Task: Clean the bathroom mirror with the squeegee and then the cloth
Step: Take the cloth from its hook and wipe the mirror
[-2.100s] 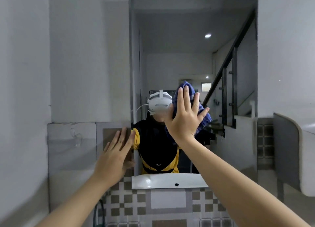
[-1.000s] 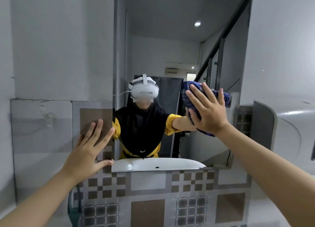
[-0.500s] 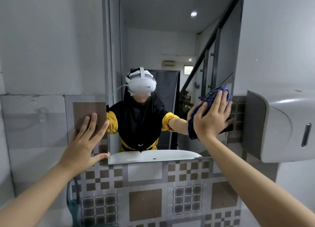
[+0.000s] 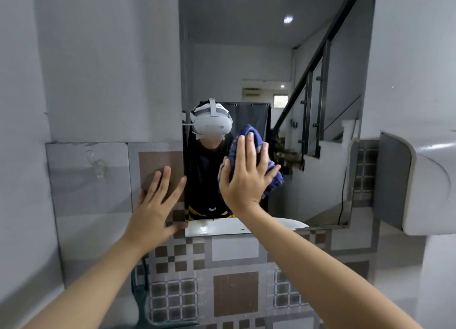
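The tall bathroom mirror [image 4: 246, 57] fills the wall ahead and reflects a person in a white headset and a staircase. My right hand [image 4: 244, 178] presses a blue checked cloth [image 4: 272, 178] flat against the lower middle of the glass, fingers spread over it. My left hand [image 4: 158, 205] rests flat and open on the tiled wall just left of the mirror's lower edge, holding nothing. No squeegee shows in this view.
A white wall-mounted dispenser [image 4: 424, 183] juts out at the right, close to the mirror's edge. Brown and grey patterned tiles [image 4: 234, 289] cover the wall below the mirror. A clear suction hook [image 4: 97, 165] sticks to the left tile. A dark green object [image 4: 140, 296] hangs low left.
My right hand has slid the cloth from the mirror's right edge back left to its lower middle. My view has turned left and up. My left hand stays flat on the tile.
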The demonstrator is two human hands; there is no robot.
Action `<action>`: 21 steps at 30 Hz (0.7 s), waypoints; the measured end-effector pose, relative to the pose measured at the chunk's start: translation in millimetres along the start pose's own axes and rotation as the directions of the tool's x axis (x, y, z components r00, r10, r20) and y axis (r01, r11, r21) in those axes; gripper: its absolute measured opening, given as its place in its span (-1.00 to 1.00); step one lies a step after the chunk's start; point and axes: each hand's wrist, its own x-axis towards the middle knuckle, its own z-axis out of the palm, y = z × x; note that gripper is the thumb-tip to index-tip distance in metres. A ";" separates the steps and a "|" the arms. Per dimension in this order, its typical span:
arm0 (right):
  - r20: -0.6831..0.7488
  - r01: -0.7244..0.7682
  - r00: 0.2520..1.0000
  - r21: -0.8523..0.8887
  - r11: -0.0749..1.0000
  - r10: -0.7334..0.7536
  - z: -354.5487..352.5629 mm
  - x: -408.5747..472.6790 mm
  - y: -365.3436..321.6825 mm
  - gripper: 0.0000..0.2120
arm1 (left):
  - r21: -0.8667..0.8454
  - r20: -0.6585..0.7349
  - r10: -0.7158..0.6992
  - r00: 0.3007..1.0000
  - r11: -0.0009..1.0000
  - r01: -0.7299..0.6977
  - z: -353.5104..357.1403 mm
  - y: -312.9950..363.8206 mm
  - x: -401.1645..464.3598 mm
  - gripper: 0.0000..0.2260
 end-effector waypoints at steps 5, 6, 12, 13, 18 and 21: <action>0.060 0.342 0.938 0.014 0.939 -0.343 11.1 -18.7 -36.5 -0.54 | -0.022 0.012 -0.056 0.998 0.998 0.056 6.1 6.5 -12.8 -0.19; 0.085 0.419 0.904 0.010 0.908 -0.418 12.1 -20.5 -37.3 -0.55 | -0.024 0.014 -0.068 0.998 0.997 0.068 8.5 8.6 -17.0 -0.22; 0.193 0.743 0.658 -0.009 0.669 -0.728 9.4 -21.6 -4.7 -0.57 | 0.008 -0.002 -0.102 0.995 0.995 0.102 18.9 15.0 -25.0 -0.17; 0.207 0.798 0.591 -0.010 0.602 -0.780 7.3 -20.8 6.9 -0.56 | 0.017 0.000 -0.103 0.995 0.995 0.103 19.5 15.0 -24.5 -0.13; 0.202 0.861 0.505 -0.049 0.507 -0.839 -14.9 -7.4 77.3 -0.55 | 0.065 -0.023 -0.074 0.997 0.995 0.075 22.4 13.7 -24.5 -0.10; 0.147 0.797 0.604 -0.110 0.594 -0.783 -31.9 2.4 128.1 -0.56 | 0.085 -0.036 -0.062 0.997 0.994 0.065 24.0 11.4 -24.0 -0.14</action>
